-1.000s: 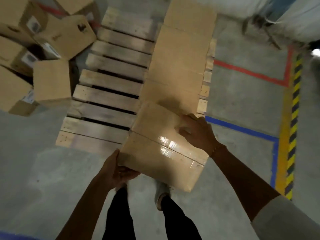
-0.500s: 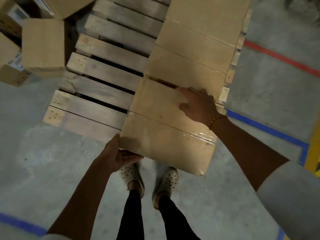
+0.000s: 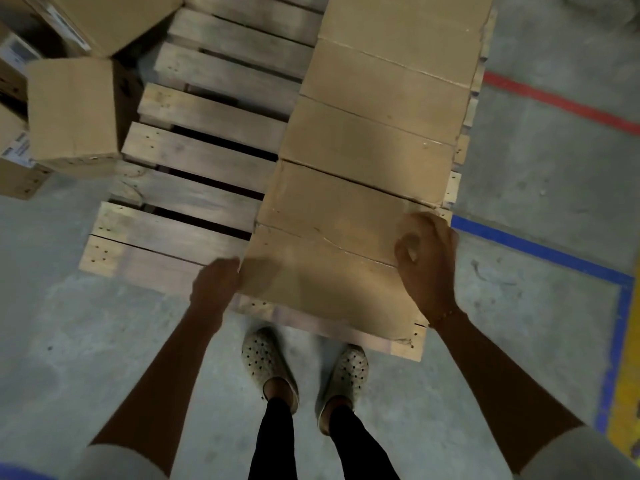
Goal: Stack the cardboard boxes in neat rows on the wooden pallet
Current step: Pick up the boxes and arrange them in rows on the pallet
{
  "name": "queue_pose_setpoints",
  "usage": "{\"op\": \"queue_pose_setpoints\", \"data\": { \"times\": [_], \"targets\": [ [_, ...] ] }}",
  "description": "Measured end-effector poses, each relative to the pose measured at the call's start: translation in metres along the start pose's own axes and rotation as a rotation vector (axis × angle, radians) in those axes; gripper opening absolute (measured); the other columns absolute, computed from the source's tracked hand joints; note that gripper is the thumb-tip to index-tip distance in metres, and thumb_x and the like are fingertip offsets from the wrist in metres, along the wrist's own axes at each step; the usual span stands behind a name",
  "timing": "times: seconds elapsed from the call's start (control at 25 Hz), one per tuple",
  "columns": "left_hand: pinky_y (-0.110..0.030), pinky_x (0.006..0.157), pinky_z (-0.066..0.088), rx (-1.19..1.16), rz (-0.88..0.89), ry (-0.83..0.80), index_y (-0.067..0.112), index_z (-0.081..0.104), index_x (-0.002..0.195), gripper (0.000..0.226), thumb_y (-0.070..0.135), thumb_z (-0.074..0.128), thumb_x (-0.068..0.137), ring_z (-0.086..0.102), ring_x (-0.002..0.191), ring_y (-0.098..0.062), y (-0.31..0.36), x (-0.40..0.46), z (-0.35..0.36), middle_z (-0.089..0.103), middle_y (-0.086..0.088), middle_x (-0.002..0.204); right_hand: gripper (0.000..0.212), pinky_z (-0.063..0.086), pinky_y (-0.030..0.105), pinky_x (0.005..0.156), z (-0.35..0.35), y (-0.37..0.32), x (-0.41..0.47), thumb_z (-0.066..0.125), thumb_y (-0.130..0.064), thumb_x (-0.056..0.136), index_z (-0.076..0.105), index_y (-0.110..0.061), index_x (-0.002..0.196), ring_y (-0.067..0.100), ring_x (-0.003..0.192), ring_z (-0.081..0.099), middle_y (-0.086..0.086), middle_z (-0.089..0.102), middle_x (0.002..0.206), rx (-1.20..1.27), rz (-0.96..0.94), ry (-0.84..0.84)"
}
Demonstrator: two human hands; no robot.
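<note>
pallet [image 3: 194,161]: a row of boxes [image 3: 388,88] is carried along its right side | nearest box [image 3: 322,282]: set at the pallet's near right corner, touching the next box in the row | left hand [image 3: 216,284]: fingers pressed against its left side | right hand [image 3: 427,261]: curled over its right top edge | loose boxes [image 3: 74,109]: heaped on the floor left of the pallet

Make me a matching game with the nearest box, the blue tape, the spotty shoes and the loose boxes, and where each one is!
Things:
1. nearest box
2. blue tape line
3. spotted shoes
4. loose boxes

Places:
A. on the floor, right of the pallet
B. heaped left of the pallet
C. between the left hand and right hand
D. on the concrete at the pallet's near edge

Pairs: 1-C, 2-A, 3-D, 4-B
</note>
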State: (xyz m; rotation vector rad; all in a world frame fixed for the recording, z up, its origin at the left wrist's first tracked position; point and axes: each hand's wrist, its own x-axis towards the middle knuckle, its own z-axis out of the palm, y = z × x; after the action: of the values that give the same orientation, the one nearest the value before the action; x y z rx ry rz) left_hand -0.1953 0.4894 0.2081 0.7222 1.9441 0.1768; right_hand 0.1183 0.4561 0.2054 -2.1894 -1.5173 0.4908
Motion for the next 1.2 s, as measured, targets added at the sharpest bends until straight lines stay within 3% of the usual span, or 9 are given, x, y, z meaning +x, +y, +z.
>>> {"op": "queue_pose_setpoints", "data": {
  "times": [0.08, 0.2, 0.28, 0.4, 0.56, 0.76, 0.92, 1.08, 1.2],
  "targets": [
    [-0.05, 0.102, 0.047, 0.016, 0.218, -0.031, 0.014, 0.06, 0.131, 0.044, 0.043, 0.053, 0.098, 0.059, 0.118, -0.032, 0.029, 0.019, -0.003, 0.063, -0.007, 0.127, 0.047, 0.045, 0.04, 0.097, 0.0, 0.018, -0.009, 0.066, -0.019, 0.09, 0.055, -0.012, 0.135, 0.027, 0.117, 0.053, 0.011, 0.054, 0.135, 0.1, 0.244, 0.051],
    [-0.036, 0.094, 0.048, 0.047, 0.364, -0.223, 0.019, 0.039, 0.153, 0.064, 0.049, 0.055, 0.098, 0.052, 0.128, -0.02, 0.076, 0.043, 0.006, 0.051, 0.004, 0.143, 0.047, 0.059, 0.04, 0.076, 0.007, 0.028, -0.007, 0.071, -0.036, 0.089, 0.055, -0.022, 0.13, 0.019, 0.098, 0.066, 0.002, 0.065, 0.119, 0.562, 0.612, -0.127],
    [-0.026, 0.088, 0.049, 0.037, 0.412, -0.303, 0.017, 0.026, 0.158, 0.072, 0.047, 0.055, 0.099, 0.052, 0.128, -0.019, 0.1, 0.049, 0.018, 0.045, 0.001, 0.151, 0.044, 0.057, 0.041, 0.09, 0.014, 0.028, -0.008, 0.067, -0.039, 0.094, 0.055, -0.025, 0.133, 0.016, 0.107, 0.067, -0.005, 0.069, 0.12, 0.702, 0.655, -0.176],
    [-0.012, 0.064, 0.05, 0.021, 0.506, -0.371, 0.026, 0.023, 0.158, 0.064, 0.024, 0.054, 0.103, 0.053, 0.101, -0.001, 0.121, 0.049, 0.032, 0.048, 0.012, 0.129, 0.043, 0.048, 0.046, 0.11, 0.018, 0.031, -0.008, 0.061, -0.034, 0.1, 0.053, -0.026, 0.141, 0.012, 0.123, 0.061, -0.008, 0.066, 0.132, 0.762, 0.654, -0.17],
    [-0.017, 0.068, 0.045, 0.007, 0.529, -0.313, 0.023, 0.025, 0.156, 0.073, 0.003, 0.06, 0.095, 0.049, 0.102, -0.003, 0.121, 0.052, 0.038, 0.043, 0.011, 0.125, 0.045, 0.046, 0.045, 0.112, 0.017, 0.035, -0.006, 0.059, -0.032, 0.102, 0.05, -0.026, 0.146, 0.011, 0.126, 0.059, -0.007, 0.064, 0.136, 0.77, 0.652, -0.179],
    [-0.017, 0.074, 0.051, 0.024, 0.595, -0.294, 0.022, 0.033, 0.15, 0.079, 0.014, 0.069, 0.08, 0.051, 0.106, 0.001, 0.122, 0.049, 0.037, 0.046, 0.012, 0.127, 0.051, 0.044, 0.034, 0.11, 0.017, 0.039, -0.005, 0.058, -0.037, 0.101, 0.046, -0.026, 0.149, 0.009, 0.124, 0.056, -0.012, 0.061, 0.134, 0.717, 0.613, -0.225],
    [-0.049, 0.103, 0.049, 0.157, 0.545, -0.038, 0.013, 0.044, 0.146, 0.061, 0.017, 0.067, 0.09, 0.054, 0.125, -0.027, 0.131, 0.022, 0.034, 0.054, -0.005, 0.139, 0.054, 0.049, 0.042, 0.101, 0.002, 0.022, 0.005, 0.066, -0.027, 0.094, 0.047, -0.016, 0.143, 0.026, 0.122, 0.054, 0.005, 0.056, 0.13, 0.456, 0.535, -0.144],
    [-0.046, 0.095, 0.055, 0.181, 0.517, -0.101, 0.013, 0.058, 0.133, 0.036, 0.022, 0.061, 0.098, 0.065, 0.108, -0.028, 0.13, -0.02, -0.005, 0.065, -0.006, 0.123, 0.042, 0.045, 0.051, 0.103, -0.026, -0.028, 0.015, 0.063, -0.018, 0.094, 0.057, -0.009, 0.135, 0.032, 0.119, 0.054, 0.016, 0.057, 0.129, 0.211, 0.344, -0.174],
    [-0.036, 0.089, 0.055, 0.294, 0.5, -0.182, 0.017, 0.063, 0.129, 0.032, 0.027, 0.061, 0.099, 0.067, 0.103, -0.022, 0.11, -0.043, -0.066, 0.069, -0.007, 0.119, 0.029, 0.049, 0.042, 0.098, -0.036, -0.089, 0.015, 0.063, -0.024, 0.096, 0.065, -0.014, 0.123, 0.029, 0.113, 0.062, 0.009, 0.066, 0.123, 0.193, 0.233, -0.467]
  ]
}}
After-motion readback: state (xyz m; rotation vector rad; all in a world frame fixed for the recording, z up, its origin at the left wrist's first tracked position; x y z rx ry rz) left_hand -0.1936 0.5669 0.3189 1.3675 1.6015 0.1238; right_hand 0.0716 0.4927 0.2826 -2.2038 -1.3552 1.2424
